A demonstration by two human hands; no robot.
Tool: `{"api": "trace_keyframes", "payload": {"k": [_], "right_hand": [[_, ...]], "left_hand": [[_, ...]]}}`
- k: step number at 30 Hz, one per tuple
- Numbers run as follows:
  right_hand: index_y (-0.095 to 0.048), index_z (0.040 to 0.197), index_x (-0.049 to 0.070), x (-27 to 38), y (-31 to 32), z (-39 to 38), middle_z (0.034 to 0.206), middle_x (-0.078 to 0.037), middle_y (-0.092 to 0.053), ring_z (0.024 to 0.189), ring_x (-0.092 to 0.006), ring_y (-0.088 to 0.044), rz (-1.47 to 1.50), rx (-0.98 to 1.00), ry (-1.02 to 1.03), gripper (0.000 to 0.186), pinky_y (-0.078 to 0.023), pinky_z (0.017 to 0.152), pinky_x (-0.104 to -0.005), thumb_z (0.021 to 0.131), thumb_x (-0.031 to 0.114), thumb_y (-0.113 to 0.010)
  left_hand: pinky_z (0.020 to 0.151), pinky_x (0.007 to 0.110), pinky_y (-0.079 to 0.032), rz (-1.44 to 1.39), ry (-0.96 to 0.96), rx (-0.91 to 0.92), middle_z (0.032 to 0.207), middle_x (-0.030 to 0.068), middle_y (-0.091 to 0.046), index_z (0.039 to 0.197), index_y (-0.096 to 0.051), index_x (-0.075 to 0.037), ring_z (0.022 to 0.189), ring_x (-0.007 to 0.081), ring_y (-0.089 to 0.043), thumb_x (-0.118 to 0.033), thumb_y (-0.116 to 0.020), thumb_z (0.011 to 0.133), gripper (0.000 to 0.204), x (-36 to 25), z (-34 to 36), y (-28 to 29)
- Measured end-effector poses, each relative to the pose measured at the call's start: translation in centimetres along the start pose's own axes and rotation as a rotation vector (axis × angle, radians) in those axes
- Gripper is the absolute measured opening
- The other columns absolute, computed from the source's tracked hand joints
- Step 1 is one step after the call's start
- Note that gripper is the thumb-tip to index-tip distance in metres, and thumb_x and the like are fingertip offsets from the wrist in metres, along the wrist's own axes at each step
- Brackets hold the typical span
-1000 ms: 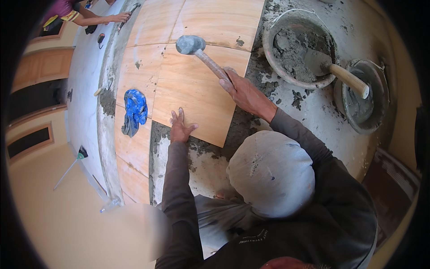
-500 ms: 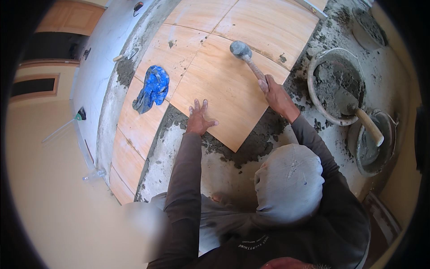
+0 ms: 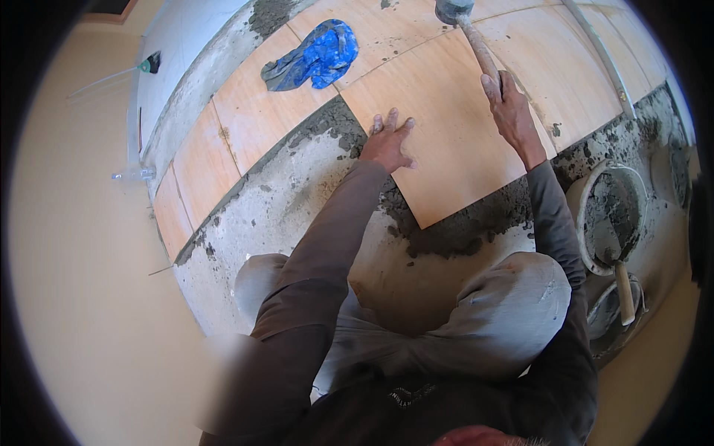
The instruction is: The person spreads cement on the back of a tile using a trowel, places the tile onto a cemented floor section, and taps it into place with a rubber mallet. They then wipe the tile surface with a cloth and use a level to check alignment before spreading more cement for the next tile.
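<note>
My left hand [image 3: 387,146] rests with fingers spread on a large wood-grain square tile [image 3: 454,163], near its left edge. My right hand [image 3: 513,119] grips the handle of a mallet [image 3: 452,10] whose dark grey head is at the top of the view, over the tiled area. Grey wet mortar [image 3: 446,238] shows along the tile's lower edges. A crumpled blue and grey cloth [image 3: 320,56] lies on tiles to the upper left of my left hand.
A bucket of mortar [image 3: 606,204] with a wooden-handled trowel [image 3: 625,293] stands at right, a second bucket [image 3: 610,327] below it and another [image 3: 669,178] behind. A long metal straightedge [image 3: 604,59] lies across upper-right tiles. A pale wall [image 3: 67,223] fills the left.
The view has swung, so the tile and both hands appear higher and the buckets lower. The other person at upper left is out of view. The straightedge has come fully into view.
</note>
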State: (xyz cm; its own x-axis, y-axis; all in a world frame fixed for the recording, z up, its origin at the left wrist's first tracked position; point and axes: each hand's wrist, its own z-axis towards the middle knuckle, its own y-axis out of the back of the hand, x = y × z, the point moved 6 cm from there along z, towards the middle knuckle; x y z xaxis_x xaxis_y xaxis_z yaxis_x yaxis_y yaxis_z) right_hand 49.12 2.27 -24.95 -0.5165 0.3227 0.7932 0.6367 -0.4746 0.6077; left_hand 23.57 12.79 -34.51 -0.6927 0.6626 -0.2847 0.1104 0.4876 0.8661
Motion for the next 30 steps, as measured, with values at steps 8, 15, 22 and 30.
{"api": "trace_keyframes", "payload": {"k": [8,15,22,30], "right_hand": [[-0.052,0.108,0.0,-0.1,-8.1,-0.9,0.076,-0.031,-0.066,0.077,-0.0533,-0.066,-0.259,0.228,0.208,0.045,-0.051,0.068,-0.0571,0.108,0.045,-0.052],[-0.056,0.109,-0.003,0.6,-10.2,-2.4,0.079,-0.034,-0.066,0.082,-0.0532,-0.067,-0.313,0.317,0.217,0.053,-0.052,0.072,-0.0546,0.108,0.049,-0.051],[-0.058,0.105,-0.004,5.6,-9.2,-2.7,0.083,-0.034,-0.067,0.085,-0.0529,-0.067,-0.047,0.305,0.091,0.056,-0.05,0.073,-0.0562,0.108,0.052,-0.05],[-0.058,0.104,-0.003,7.8,-9.2,-2.1,0.084,-0.034,-0.067,0.087,-0.0533,-0.067,0.044,0.332,0.106,0.054,-0.051,0.074,-0.0555,0.108,0.051,-0.051]], "left_hand": [[0.129,0.05,-0.021,-0.076,-0.074,-0.056,0.173,0.0188,-0.015,0.164,-0.034,-0.028,0.157,0.051,-0.013,-0.04,-0.09,0.074,0.106,-0.9,0.6,0.1],[0.129,0.051,-0.02,-0.096,-0.07,-0.099,0.173,0.0202,-0.016,0.162,-0.037,-0.025,0.156,0.0514,-0.015,-0.038,-0.09,0.075,0.103,-2.1,0.4,-0.1],[0.129,0.052,-0.02,-0.089,-0.065,-0.106,0.173,0.0199,-0.016,0.162,-0.037,-0.023,0.157,0.0497,-0.015,-0.04,-0.089,0.076,0.102,-0.6,-0.6,-0.3],[0.129,0.051,-0.02,-0.063,-0.048,-0.085,0.173,0.0199,-0.017,0.163,-0.037,-0.023,0.157,0.0498,-0.015,-0.043,-0.088,0.077,0.102,-0.1,-0.8,-1.5]]}}
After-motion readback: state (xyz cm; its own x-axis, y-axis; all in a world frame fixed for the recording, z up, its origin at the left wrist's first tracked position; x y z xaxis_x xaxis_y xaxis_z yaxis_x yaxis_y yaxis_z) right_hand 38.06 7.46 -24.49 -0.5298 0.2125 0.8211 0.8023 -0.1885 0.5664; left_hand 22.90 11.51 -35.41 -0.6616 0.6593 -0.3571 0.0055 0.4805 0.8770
